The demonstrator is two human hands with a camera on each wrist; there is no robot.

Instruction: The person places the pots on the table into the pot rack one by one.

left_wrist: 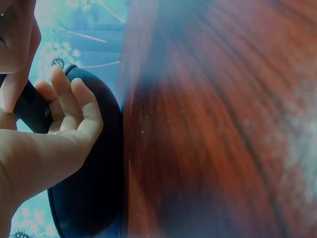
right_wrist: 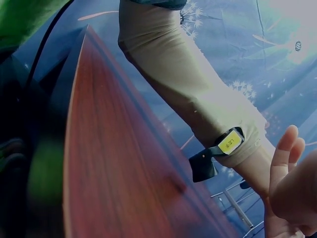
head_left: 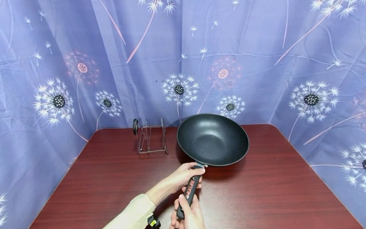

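Left hand point(head_left: 185, 174) grips the black handle point(head_left: 190, 189) close to the wok point(head_left: 212, 140), right hand point(head_left: 193, 216) clasping its lower end! And left of the wok, a wire rack point(head_left: 152, 151).

I read the wok point(head_left: 213, 140) as smooth metal, satin sheen; its handle point(head_left: 190, 192), matt plastic by look. Far left, wire rack point(head_left: 152, 151): shiny metal. Tabletop point(head_left: 257, 187): glossy wood grain. Far curtain point(head_left: 251, 73): creased matt cloth.

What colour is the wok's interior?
The wok is black inside, seen best in the head view.
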